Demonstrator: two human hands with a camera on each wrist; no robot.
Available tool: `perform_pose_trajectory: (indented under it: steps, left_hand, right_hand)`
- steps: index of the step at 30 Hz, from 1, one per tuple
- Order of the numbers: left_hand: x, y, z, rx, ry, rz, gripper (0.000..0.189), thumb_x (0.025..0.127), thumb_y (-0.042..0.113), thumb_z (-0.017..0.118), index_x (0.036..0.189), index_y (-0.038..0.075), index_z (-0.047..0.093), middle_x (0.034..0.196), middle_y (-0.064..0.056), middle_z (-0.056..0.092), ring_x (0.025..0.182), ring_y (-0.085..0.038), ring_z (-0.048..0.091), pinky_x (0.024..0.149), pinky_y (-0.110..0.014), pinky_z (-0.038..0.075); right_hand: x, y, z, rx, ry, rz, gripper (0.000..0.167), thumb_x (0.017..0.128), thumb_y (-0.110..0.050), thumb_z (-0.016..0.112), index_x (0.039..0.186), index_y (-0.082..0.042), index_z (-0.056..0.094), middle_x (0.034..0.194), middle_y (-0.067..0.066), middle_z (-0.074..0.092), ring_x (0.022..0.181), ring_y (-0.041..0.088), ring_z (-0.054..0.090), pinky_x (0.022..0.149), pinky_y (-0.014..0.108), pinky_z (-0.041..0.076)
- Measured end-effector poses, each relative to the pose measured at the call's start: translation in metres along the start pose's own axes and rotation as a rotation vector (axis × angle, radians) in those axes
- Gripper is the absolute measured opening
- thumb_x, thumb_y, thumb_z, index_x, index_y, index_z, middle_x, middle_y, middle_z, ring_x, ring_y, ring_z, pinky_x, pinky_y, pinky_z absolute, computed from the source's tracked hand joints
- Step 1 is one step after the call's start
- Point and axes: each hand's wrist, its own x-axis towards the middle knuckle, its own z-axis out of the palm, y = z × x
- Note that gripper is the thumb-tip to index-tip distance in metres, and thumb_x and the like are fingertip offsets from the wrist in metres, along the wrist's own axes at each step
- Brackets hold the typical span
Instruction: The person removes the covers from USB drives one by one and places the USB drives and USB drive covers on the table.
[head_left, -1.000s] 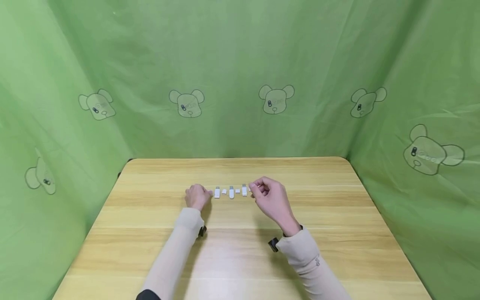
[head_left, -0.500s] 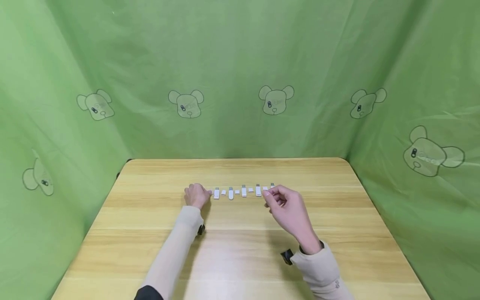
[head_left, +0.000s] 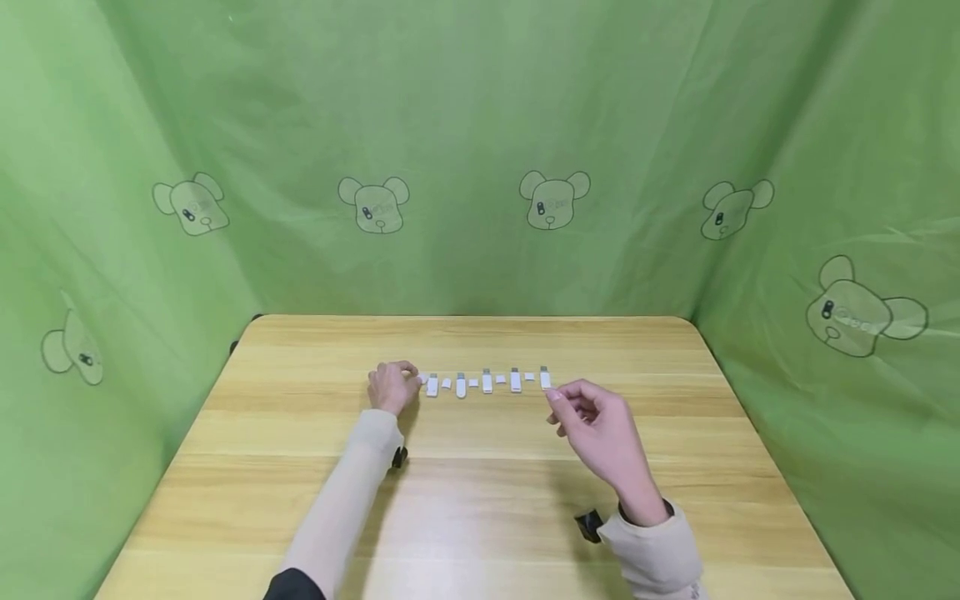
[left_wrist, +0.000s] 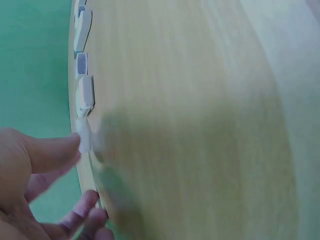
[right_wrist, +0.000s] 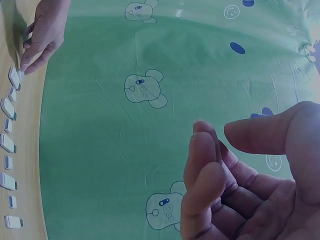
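Observation:
Across the table runs a row of white USB sticks point(head_left: 487, 382) with grey plugs facing the far edge, and small white caps point(head_left: 501, 379) lie between them. At the row's left end my left hand point(head_left: 390, 387) pinches a white cap point(left_wrist: 83, 135) by its thumb, beside the leftmost USB stick point(head_left: 432, 387). The finger behind that cap is mostly hidden. My right hand point(head_left: 600, 425) hovers just right of and nearer than the rightmost USB stick point(head_left: 545, 378). In the right wrist view its thumb and loosely bent fingers point(right_wrist: 205, 185) are apart, with nothing between them.
The wooden table point(head_left: 480, 500) has rounded far corners. Green curtains point(head_left: 465, 100) with bear-head prints enclose it at the back and both sides. A dark wrist camera point(head_left: 589, 526) hangs below the right sleeve.
My right hand has moved right and back toward me, uncovering the sticks and caps at the row's right end. The left hand has barely shifted, its fingers slightly more lifted.

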Motion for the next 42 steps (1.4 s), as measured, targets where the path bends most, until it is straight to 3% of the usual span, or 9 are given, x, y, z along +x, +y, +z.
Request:
perform_pose_trajectory:
  steps: [4, 13, 20, 24, 29, 33, 37, 40, 42]
  left_hand:
    - [0.002, 0.000, -0.001, 0.030, -0.037, 0.045, 0.027, 0.093, 0.027, 0.072, 0.118, 0.019, 0.076, 0.129, -0.020, 0.063, 0.109, -0.037, 0.055, 0.089, -0.049, 0.047]
    - [0.002, -0.002, -0.001, 0.077, -0.015, 0.071, 0.020, 0.086, 0.026, 0.081, 0.102, 0.014, 0.079, 0.122, -0.020, 0.065, 0.107, -0.037, 0.058, 0.089, -0.052, 0.050]
    - [-0.001, 0.002, -0.007, -0.085, 0.021, 0.004, 0.046, 0.093, 0.030, 0.072, 0.132, 0.007, 0.061, 0.131, -0.023, 0.057, 0.117, -0.039, 0.054, 0.100, -0.052, 0.047]
    - [-0.006, 0.019, -0.025, -0.163, 0.123, 0.053, 0.050, 0.097, 0.032, 0.066, 0.138, 0.004, 0.054, 0.131, -0.024, 0.057, 0.117, -0.040, 0.055, 0.100, -0.051, 0.047]
    - [-0.029, 0.055, -0.057, -0.223, 0.267, 0.198, 0.053, 0.099, 0.030, 0.062, 0.143, 0.001, 0.050, 0.139, -0.024, 0.056, 0.126, -0.040, 0.052, 0.109, -0.052, 0.042]
    - [-0.064, 0.085, -0.080, -0.252, 0.368, 0.393, 0.055, 0.100, 0.027, 0.062, 0.145, -0.002, 0.047, 0.146, -0.024, 0.052, 0.133, -0.040, 0.048, 0.115, -0.054, 0.037]
    - [-0.102, 0.104, -0.090, -0.250, 0.443, 0.652, 0.050, 0.100, 0.022, 0.061, 0.142, -0.003, 0.051, 0.143, -0.023, 0.056, 0.131, -0.038, 0.051, 0.114, -0.053, 0.039]
    - [-0.127, 0.110, -0.090, -0.238, 0.452, 0.847, 0.046, 0.098, 0.018, 0.060, 0.139, -0.001, 0.054, 0.140, -0.020, 0.059, 0.130, -0.035, 0.052, 0.113, -0.050, 0.040]
    - [-0.142, 0.111, -0.088, -0.221, 0.442, 0.955, 0.044, 0.098, 0.018, 0.059, 0.138, -0.001, 0.055, 0.140, -0.018, 0.059, 0.130, -0.033, 0.052, 0.111, -0.048, 0.041]
  right_hand:
    - [-0.002, 0.003, -0.002, 0.017, -0.002, 0.005, 0.024, 0.100, -0.027, 0.065, 0.098, -0.004, 0.071, 0.083, 0.018, 0.074, 0.064, 0.014, 0.068, 0.059, 0.027, 0.056]
    - [-0.004, 0.004, -0.007, 0.019, 0.000, 0.013, 0.022, 0.100, -0.023, 0.065, 0.098, -0.002, 0.071, 0.083, 0.018, 0.074, 0.065, 0.018, 0.069, 0.059, 0.029, 0.057]
    - [-0.003, 0.005, -0.022, -0.041, 0.068, 0.017, 0.025, 0.100, -0.027, 0.065, 0.100, -0.002, 0.072, 0.085, 0.015, 0.075, 0.067, 0.015, 0.069, 0.060, 0.026, 0.057]
    - [-0.002, -0.002, -0.037, -0.140, 0.192, 0.014, 0.027, 0.100, -0.029, 0.065, 0.104, -0.004, 0.074, 0.092, 0.014, 0.075, 0.073, 0.003, 0.065, 0.064, 0.018, 0.054]
    - [-0.006, -0.021, -0.047, -0.184, 0.377, -0.039, 0.029, 0.100, -0.030, 0.063, 0.113, -0.006, 0.073, 0.104, 0.011, 0.075, 0.088, -0.009, 0.057, 0.081, 0.012, 0.046]
    - [-0.014, -0.035, -0.045, -0.161, 0.506, -0.235, 0.025, 0.098, -0.020, 0.066, 0.117, -0.004, 0.073, 0.112, 0.014, 0.075, 0.102, -0.010, 0.057, 0.092, 0.012, 0.041]
    - [-0.022, -0.045, -0.035, -0.164, 0.548, -0.522, 0.025, 0.094, -0.007, 0.068, 0.117, 0.000, 0.072, 0.117, 0.022, 0.073, 0.114, 0.010, 0.063, 0.105, 0.013, 0.041]
    - [-0.026, -0.048, -0.022, -0.175, 0.506, -0.703, 0.029, 0.097, -0.014, 0.064, 0.119, 0.005, 0.070, 0.120, 0.026, 0.071, 0.116, 0.031, 0.063, 0.114, 0.020, 0.041]
    - [-0.029, -0.047, -0.013, -0.190, 0.463, -0.776, 0.036, 0.102, -0.023, 0.059, 0.120, 0.006, 0.068, 0.121, 0.027, 0.070, 0.115, 0.039, 0.062, 0.117, 0.024, 0.040]
